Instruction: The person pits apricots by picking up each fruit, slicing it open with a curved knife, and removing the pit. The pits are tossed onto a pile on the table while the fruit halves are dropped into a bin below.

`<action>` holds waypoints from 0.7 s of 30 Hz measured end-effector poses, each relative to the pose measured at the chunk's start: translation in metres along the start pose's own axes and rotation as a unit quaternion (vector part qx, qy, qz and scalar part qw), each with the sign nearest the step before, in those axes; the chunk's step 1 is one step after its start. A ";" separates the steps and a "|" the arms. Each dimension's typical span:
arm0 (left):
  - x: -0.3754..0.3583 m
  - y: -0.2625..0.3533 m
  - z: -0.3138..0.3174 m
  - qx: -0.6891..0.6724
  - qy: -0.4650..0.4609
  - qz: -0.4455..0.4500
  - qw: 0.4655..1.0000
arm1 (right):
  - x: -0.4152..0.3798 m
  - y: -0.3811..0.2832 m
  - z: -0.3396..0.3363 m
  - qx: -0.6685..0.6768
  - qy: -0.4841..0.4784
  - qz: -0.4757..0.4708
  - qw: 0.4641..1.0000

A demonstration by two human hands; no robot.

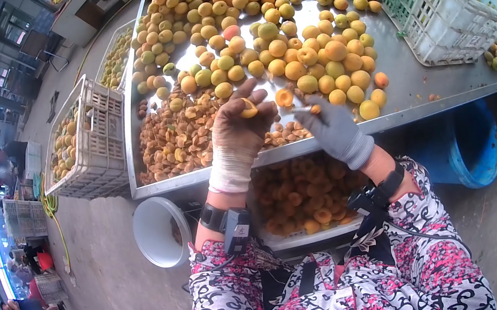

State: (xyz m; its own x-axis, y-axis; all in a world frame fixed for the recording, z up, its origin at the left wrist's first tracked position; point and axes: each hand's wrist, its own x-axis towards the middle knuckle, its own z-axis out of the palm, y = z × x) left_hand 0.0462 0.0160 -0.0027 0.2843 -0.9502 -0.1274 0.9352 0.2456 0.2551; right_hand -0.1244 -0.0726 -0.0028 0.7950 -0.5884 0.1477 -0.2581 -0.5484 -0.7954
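My left hand (237, 124), in a stained glove with a white cuff, is closed around a cut apricot half (248, 108). In a grey glove, my right hand (333, 131) grips a small knife (301, 109), whose short metal part points left. Another apricot half (284, 98), cut face showing, is at the tip of the knife. Both hands are above the near edge of the metal table (401, 87). Whole apricots (311, 56) lie just beyond them, and a heap of brown apricot pits (176, 134) spreads to the left.
Below the table edge sits a crate of apricot halves (308, 194). A white bucket (159, 232) stands at left, a blue bin (473, 143) at right. A white plastic crate (434, 6) rests on the table; another crate of apricots (88, 142) is on the floor.
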 end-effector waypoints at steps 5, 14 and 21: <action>-0.004 -0.022 0.006 0.098 0.016 -0.072 0.992 | 0.011 0.001 -0.029 0.581 -0.012 0.041 0.813; 0.003 -0.069 0.001 0.154 -0.032 -0.132 0.979 | 0.031 -0.028 -0.052 0.612 0.210 -0.011 0.762; -0.001 -0.080 0.018 0.188 -0.038 -0.139 0.972 | 0.026 -0.031 -0.037 0.581 0.212 0.025 0.785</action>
State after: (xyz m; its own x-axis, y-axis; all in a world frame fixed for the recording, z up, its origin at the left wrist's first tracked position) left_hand -0.0323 -0.0061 -0.0055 0.0027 -0.9848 -0.1735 0.8262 -0.0955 0.5553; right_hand -0.1160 -0.0929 0.0469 0.4818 -0.8722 0.0846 0.5883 0.2504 -0.7689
